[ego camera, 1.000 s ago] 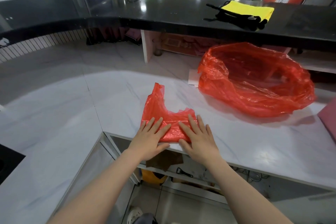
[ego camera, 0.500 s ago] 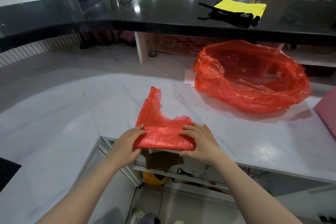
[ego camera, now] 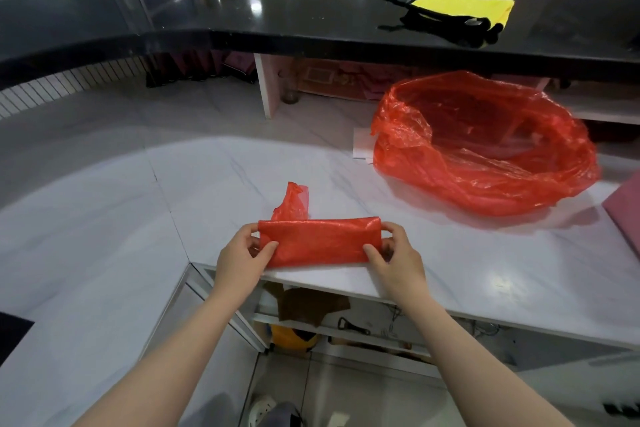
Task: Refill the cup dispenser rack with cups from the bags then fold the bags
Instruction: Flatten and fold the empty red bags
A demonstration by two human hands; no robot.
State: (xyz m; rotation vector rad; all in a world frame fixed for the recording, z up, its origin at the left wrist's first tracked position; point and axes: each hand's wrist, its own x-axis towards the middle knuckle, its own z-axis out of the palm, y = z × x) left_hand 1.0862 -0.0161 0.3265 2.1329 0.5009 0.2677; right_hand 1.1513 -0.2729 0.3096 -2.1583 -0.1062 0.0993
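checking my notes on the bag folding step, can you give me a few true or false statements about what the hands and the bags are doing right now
1. Both hands hold the folded red bag, the left hand at one end and the right hand at the other. True.
2. The folded red bag lies at the far side of the counter, under the black ledge. False: it is at the near edge of the white marble counter.
3. The second red bag sits open and unfolded on the counter, to the right. True.
4. A stack of cups stands beside the folded bag. False: no cups show near it.
5. The yellow cloth lies on the white counter. False: it lies on the black upper ledge.
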